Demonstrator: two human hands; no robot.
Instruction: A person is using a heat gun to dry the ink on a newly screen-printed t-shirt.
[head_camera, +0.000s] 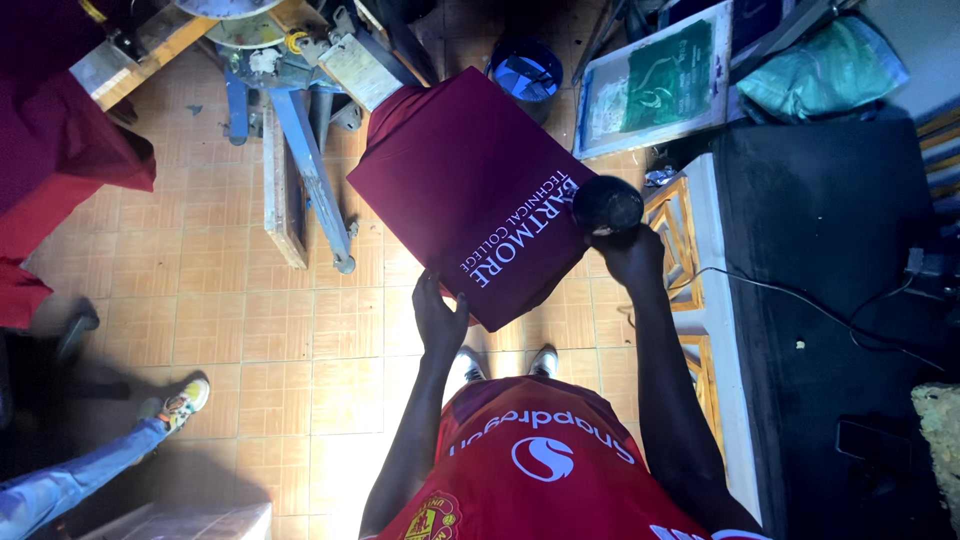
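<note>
the right hand (632, 255) is partly hidden behind a round black tool (607, 205), its grip unclear. a bystander's leg (70, 475) is cut off at the near left edge; the far press (270, 40) runs out of frame.

Single head-worn view, looking steeply down over the wearer's own chest.

Camera sits above the red jersey (530, 455), facing the tiled floor (250, 300); both forearms run up from the lower edge, the hands near mid-frame at arm's length; the maroon cloth (470, 180) on the press fills the centre; a dark surface (840, 250) lines the right side; only one view, so nothing is shared.
</note>
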